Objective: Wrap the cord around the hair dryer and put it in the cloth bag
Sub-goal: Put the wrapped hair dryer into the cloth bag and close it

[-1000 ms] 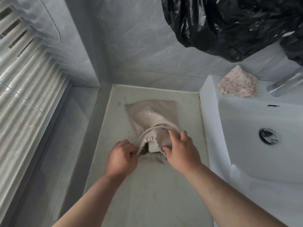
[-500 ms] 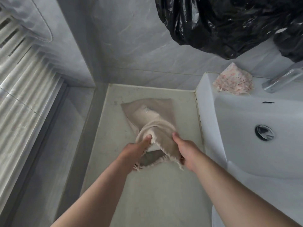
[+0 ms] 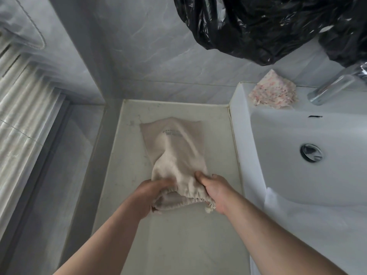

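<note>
A beige cloth bag (image 3: 174, 147) with small dark lettering lies on the pale countertop (image 3: 174, 245), its gathered mouth turned toward me. It bulges over something inside; the hair dryer and its cord are hidden from view. My left hand (image 3: 151, 195) grips the left side of the bag's mouth, blurred by motion. My right hand (image 3: 214, 191) grips the right side of the mouth, thumb on top of the cloth. A drawstring knot (image 3: 209, 209) hangs by my right wrist.
A white sink (image 3: 297, 155) with a chrome drain (image 3: 311, 152) adjoins the counter on the right. A speckled pink cloth (image 3: 274, 92) and a chrome tap (image 3: 333, 86) sit on its rim. A black plastic bag (image 3: 268, 26) hangs above. Ribbed wall at left.
Both hands have pulled the bag's mouth toward me and further over its contents. The white object seen in the opening earlier is now covered.
</note>
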A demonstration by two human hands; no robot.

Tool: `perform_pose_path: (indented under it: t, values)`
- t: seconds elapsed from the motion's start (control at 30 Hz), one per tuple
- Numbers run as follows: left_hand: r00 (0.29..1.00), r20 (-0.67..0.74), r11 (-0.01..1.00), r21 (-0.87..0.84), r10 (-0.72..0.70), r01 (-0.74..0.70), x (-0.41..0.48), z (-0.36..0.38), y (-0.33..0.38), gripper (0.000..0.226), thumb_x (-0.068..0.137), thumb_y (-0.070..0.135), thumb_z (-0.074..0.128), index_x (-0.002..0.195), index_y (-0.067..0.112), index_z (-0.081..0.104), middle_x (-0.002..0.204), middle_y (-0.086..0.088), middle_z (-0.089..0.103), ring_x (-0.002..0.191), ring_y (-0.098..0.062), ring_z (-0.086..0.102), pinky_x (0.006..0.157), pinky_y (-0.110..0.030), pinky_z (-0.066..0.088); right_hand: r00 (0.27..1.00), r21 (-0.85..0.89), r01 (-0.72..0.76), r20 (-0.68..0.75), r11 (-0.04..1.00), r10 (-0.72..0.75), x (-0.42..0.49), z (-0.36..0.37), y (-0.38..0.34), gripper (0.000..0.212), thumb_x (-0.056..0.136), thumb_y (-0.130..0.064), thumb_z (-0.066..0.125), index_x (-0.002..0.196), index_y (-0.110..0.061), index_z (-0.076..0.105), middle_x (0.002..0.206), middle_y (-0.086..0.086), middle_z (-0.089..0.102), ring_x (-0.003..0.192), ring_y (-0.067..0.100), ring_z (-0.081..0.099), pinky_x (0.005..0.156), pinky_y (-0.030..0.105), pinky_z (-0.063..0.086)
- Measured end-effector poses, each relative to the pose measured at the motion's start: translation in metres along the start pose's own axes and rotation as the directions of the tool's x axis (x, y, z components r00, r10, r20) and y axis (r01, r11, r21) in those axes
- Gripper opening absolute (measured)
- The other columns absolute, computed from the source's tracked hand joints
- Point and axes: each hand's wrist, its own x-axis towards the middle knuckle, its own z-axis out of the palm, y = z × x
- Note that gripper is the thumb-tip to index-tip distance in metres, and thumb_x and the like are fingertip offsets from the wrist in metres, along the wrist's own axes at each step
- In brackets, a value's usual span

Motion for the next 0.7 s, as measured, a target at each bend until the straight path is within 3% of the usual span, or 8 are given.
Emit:
perform_pose_path:
  t: [0.07, 0.13, 0.2, 0.33, 0.4, 0.47, 0.53, 0.7]
  values:
    - [0.994, 0.111, 0.990, -0.138, -0.005, 0.020, -0.001, -0.005, 0.007, 0.057, 0.079, 0.052, 0.072, 0.112, 0.005, 0.070, 0.099, -0.018, 0.077, 0.084, -0.034, 0.074, 0.079, -0.043, 0.060, 0.995, -0.016, -0.017, 0.101, 1.000, 0.018, 0.003, -0.008, -0.004, 0.038, 0.079, -0.037, 0.079, 0.098, -0.006, 0.072, 0.091, 0.010, 0.079, 0.081, 0.023, 0.075, 0.080, 0.036, 0.060]
    - [0.991, 0.131, 0.984, -0.175, 0.008, 0.016, 0.001, -0.007, 0.014, 0.056, 0.089, 0.056, 0.061, 0.112, 0.006, 0.068, 0.103, -0.019, 0.076, 0.090, -0.034, 0.074, 0.083, -0.044, 0.059, 0.976, 0.035, -0.093, 0.198, 0.995, 0.085, 0.004, -0.013, -0.015, 0.053, 0.066, -0.042, 0.086, 0.104, -0.007, 0.074, 0.099, 0.011, 0.078, 0.089, 0.025, 0.074, 0.090, 0.039, 0.057]
    - [0.994, 0.100, 0.989, -0.150, 0.035, -0.019, 0.002, -0.002, 0.017, 0.054, 0.088, 0.052, 0.066, 0.111, 0.003, 0.069, 0.100, -0.018, 0.077, 0.088, -0.032, 0.076, 0.074, -0.037, 0.060, 0.957, 0.100, -0.157, 0.261, 0.982, 0.127, 0.006, -0.011, -0.027, 0.065, 0.061, -0.056, 0.084, 0.107, -0.011, 0.075, 0.102, 0.010, 0.078, 0.096, 0.028, 0.073, 0.093, 0.043, 0.056]
    - [0.989, -0.123, 0.994, 0.085, 0.076, -0.066, 0.003, 0.019, 0.008, 0.041, 0.077, 0.035, 0.083, 0.088, -0.002, 0.069, 0.054, -0.008, 0.068, 0.038, -0.017, 0.062, 0.036, -0.018, 0.042, 0.968, 0.038, -0.175, 0.190, 0.984, 0.165, 0.004, 0.007, -0.027, 0.065, 0.079, -0.067, 0.062, 0.096, -0.006, 0.074, 0.070, 0.009, 0.074, 0.054, 0.022, 0.066, 0.052, 0.027, 0.050]
    - [0.948, -0.254, 0.971, 0.191, 0.193, -0.146, 0.010, 0.023, -0.002, 0.039, 0.073, 0.030, 0.086, 0.090, 0.000, 0.068, 0.063, -0.008, 0.069, 0.051, -0.020, 0.066, 0.045, -0.023, 0.047, 0.972, 0.044, -0.178, 0.161, 0.983, 0.169, 0.000, 0.014, -0.016, 0.065, 0.078, -0.066, 0.063, 0.101, -0.007, 0.073, 0.075, 0.009, 0.074, 0.057, 0.023, 0.067, 0.050, 0.029, 0.051]
    - [0.895, -0.329, 0.918, 0.356, 0.300, -0.177, 0.015, 0.020, -0.009, 0.048, 0.067, 0.031, 0.088, 0.103, 0.007, 0.067, 0.089, -0.008, 0.074, 0.082, -0.027, 0.070, 0.067, -0.031, 0.054, 0.984, 0.079, -0.146, 0.118, 0.986, 0.137, 0.000, 0.016, -0.005, 0.057, 0.081, -0.058, 0.067, 0.105, -0.007, 0.071, 0.090, 0.013, 0.077, 0.077, 0.030, 0.073, 0.067, 0.044, 0.061]
    - [0.872, -0.320, 0.874, 0.438, 0.371, -0.211, 0.015, 0.017, -0.012, 0.056, 0.065, 0.030, 0.088, 0.111, 0.013, 0.063, 0.101, -0.005, 0.072, 0.096, -0.027, 0.068, 0.073, -0.029, 0.050, 0.990, 0.091, -0.119, 0.081, 0.989, 0.111, -0.002, 0.015, 0.000, 0.045, 0.086, -0.047, 0.067, 0.105, -0.008, 0.070, 0.097, 0.016, 0.076, 0.090, 0.033, 0.073, 0.083, 0.051, 0.059]
    - [0.911, -0.201, 0.889, 0.372, 0.359, -0.268, 0.005, 0.000, -0.014, 0.050, 0.066, 0.035, 0.088, 0.107, 0.016, 0.067, 0.094, 0.000, 0.076, 0.083, -0.018, 0.072, 0.069, -0.034, 0.059, 0.991, 0.121, -0.093, 0.109, 0.988, 0.080, -0.009, 0.014, -0.003, 0.038, 0.089, -0.045, 0.065, 0.104, -0.011, 0.069, 0.097, 0.013, 0.077, 0.086, 0.030, 0.073, 0.071, 0.039, 0.057]
